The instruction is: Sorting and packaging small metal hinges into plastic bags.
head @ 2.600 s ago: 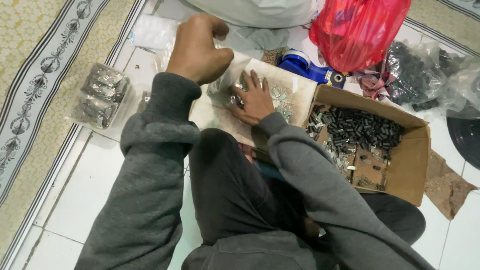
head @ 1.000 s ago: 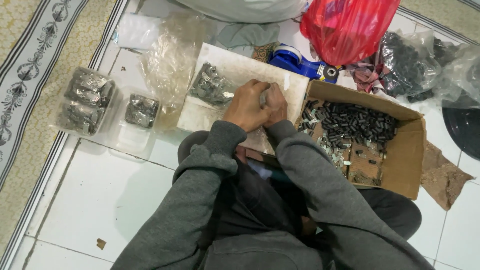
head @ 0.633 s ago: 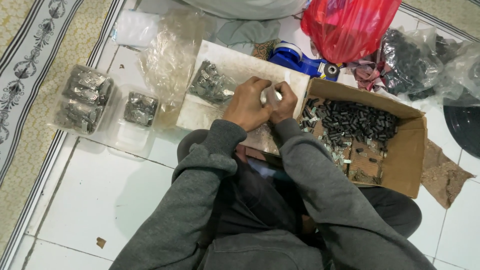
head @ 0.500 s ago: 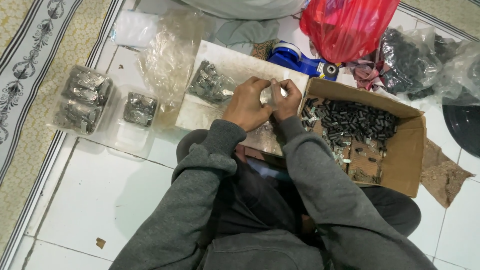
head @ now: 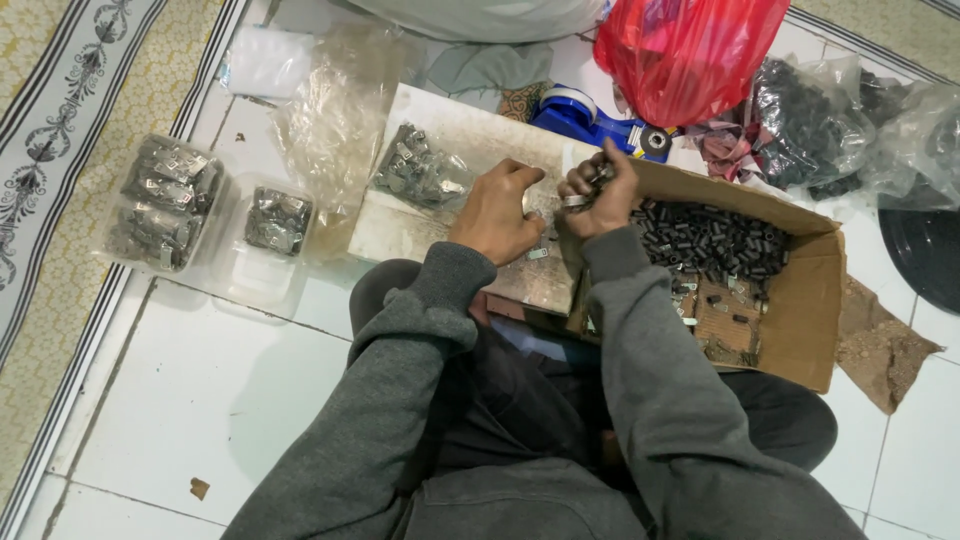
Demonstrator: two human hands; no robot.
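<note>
The right hand (head: 598,195) is curled nearly closed around a small bunch of little metal pieces (head: 592,182), its fingers (head: 578,190) folded in so that only the ends of the pieces show; which way each piece runs inside the grip cannot be told. That hand sits right at the near-left corner of the cardboard box (head: 800,330), touching or just over its rim, so it is much the nearer hand to the heap of small dark tubes (head: 712,240) that fills the box's far half. The left hand (head: 497,212) lies just left of the right one, apart from it by a narrow gap, resting knuckles up on the pale board (head: 470,130) that leans against the box's left wall; its fingers are bent under and whether they pinch anything cannot be seen, though a single flat metal piece (head: 537,254) lies on the board just beside its heel. Further left of the box on the same board sits a loose pile of metal clips (head: 415,170), well within the left hand's side and with nothing between. Beyond the box's far-left corner stands a blue tape dispenser (head: 585,115), and behind that a red plastic bag (head: 690,50). Far left of the box, on the white tiled floor (head: 200,390), clear bags of packed clips (head: 165,200) lie near a patterned rug. Dark bags of parts (head: 810,125) crowd the box's far side.
</note>
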